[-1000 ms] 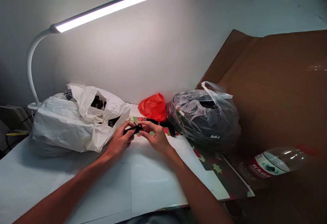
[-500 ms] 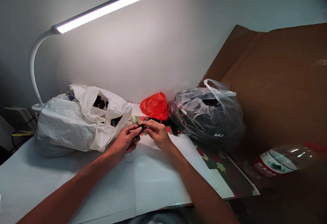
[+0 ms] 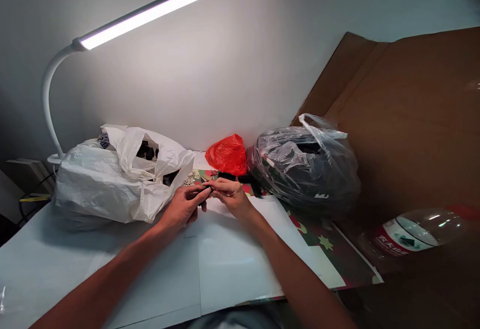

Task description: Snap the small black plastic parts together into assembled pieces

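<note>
My left hand (image 3: 186,204) is closed round a small black piece (image 3: 204,192), which is mostly hidden by the fingers. Against its upper end my right hand (image 3: 230,196) is pinched, thumb and forefinger together; whether a tiny part sits between those tips is too small to tell. Just behind the hands lies a little heap of small shiny metal bits (image 3: 190,179). Black pieces (image 3: 227,176) rest behind my right hand, by the red plastic bag (image 3: 226,155).
A white plastic bag (image 3: 101,181) with black pieces inside stands left. To the right sit a full clear plastic bag (image 3: 307,169), a cardboard sheet (image 3: 412,119) and a large bottle (image 3: 408,234). A lit lamp (image 3: 168,9) hangs above. White paper (image 3: 236,269) covers the tabletop.
Both hands stay together at the black piece, with slight shifts of the fingers. The left hand's lower fingers have moved a little, and the view has shifted slightly.
</note>
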A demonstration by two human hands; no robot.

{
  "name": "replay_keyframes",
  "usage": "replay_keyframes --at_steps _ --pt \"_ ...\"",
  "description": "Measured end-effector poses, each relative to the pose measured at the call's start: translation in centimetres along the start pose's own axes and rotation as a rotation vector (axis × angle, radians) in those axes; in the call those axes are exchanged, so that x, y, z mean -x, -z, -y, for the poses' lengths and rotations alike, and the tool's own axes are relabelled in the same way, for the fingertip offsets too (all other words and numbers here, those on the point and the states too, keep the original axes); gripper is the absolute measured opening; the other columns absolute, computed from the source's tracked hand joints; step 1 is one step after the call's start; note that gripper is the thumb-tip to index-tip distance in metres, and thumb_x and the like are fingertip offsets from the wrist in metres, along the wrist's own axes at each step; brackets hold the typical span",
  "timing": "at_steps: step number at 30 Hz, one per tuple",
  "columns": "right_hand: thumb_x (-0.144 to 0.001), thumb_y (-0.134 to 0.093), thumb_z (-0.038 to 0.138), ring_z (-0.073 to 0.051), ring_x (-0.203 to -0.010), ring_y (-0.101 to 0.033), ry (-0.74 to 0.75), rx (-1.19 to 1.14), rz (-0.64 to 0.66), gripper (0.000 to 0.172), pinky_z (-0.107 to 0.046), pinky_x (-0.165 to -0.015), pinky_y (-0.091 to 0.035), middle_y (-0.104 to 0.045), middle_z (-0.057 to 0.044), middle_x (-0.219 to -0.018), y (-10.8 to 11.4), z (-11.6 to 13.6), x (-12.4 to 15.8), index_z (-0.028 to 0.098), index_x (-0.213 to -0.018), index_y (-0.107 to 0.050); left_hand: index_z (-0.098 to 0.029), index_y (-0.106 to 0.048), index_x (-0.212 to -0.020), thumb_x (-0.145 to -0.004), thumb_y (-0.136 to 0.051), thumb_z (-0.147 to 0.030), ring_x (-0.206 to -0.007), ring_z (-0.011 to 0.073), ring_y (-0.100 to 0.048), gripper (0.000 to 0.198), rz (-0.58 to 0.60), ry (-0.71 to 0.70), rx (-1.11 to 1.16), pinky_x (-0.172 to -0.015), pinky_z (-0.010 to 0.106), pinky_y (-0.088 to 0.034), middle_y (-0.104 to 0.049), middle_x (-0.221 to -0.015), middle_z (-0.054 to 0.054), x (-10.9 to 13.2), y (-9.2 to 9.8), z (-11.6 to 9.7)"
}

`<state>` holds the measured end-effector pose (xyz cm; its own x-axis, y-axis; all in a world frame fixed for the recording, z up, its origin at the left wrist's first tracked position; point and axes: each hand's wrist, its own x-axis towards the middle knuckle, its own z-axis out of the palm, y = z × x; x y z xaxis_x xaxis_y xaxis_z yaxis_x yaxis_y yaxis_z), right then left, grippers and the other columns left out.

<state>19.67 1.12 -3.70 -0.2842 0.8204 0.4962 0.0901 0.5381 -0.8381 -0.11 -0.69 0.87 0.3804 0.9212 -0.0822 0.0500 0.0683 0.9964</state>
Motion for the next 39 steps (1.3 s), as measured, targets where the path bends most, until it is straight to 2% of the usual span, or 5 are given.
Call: replay_keyframes --at_steps 11,18,24,31,39 --pt "-0.091 -0.079 0.054 -0.018 -0.083 -0.060 -0.021 -0.015 -0.020 0.042 -0.030 -0.072 -0.051 -0.070 -0.007 -0.096 -0.2 0.6 -0.1 0.024 -0.122 -0.082 -0.016 -0.067 -0.074 -0.067 -0.081 -0.074 -0.042 0.0045 -0.029 0.060 -0.052 0.009 0.054 -0.040 0.021 -0.014 -0.043 -0.054 -0.006 -0.3 -0.2 0.3" --pt "-0.090 -0.076 0.062 -0.009 -0.052 -0.046 -0.133 -0.238 -0.008 0.051 -0.024 -0.048 -0.038 -0.066 -0.001 -0.076 -0.6 0.7 -0.5 0.018 -0.116 -0.077 -0.015 -0.072 -0.076 -0.075 -0.079 -0.070 -0.046 0.0050 -0.023 0.056 -0.025 -0.053 0.037 -0.042 0.022 -0.013 -0.036 -0.054 -0.007 0.0 0.0 -0.2" --pt "-0.087 -0.073 0.070 -0.010 -0.050 -0.049 -0.184 -0.308 0.016 0.054 -0.025 -0.048 -0.040 -0.063 0.000 -0.069 -0.2 0.9 -0.8 0.018 -0.085 -0.065 -0.014 -0.076 -0.075 -0.077 -0.080 -0.067 -0.048 0.0051 -0.023 0.053 0.014 -0.077 -0.014 -0.044 0.023 -0.013 -0.033 -0.057 -0.006 -0.2 0.1 0.4" --pt "-0.086 -0.072 0.075 -0.010 -0.048 -0.047 -0.210 -0.333 0.109 0.058 -0.025 -0.051 -0.038 -0.053 0.005 -0.056 -0.3 1.1 -0.6 0.019 -0.080 -0.059 -0.012 -0.082 -0.083 -0.080 -0.078 -0.068 -0.046 0.0038 -0.021 0.057 0.176 -0.040 0.013 -0.044 0.024 -0.011 -0.031 -0.057 -0.007 -0.2 0.3 0.5" --pt "-0.089 -0.072 0.071 -0.010 -0.049 -0.048 -0.247 -0.317 0.120 0.056 -0.025 -0.052 -0.038 -0.055 0.004 -0.055 -0.3 1.7 -0.7 0.019 -0.075 -0.059 -0.013 -0.072 -0.078 -0.071 -0.083 -0.063 -0.044 0.0033 -0.019 0.051 0.144 0.062 0.090 -0.042 0.022 -0.011 -0.033 -0.055 -0.009 -0.1 0.0 0.0"
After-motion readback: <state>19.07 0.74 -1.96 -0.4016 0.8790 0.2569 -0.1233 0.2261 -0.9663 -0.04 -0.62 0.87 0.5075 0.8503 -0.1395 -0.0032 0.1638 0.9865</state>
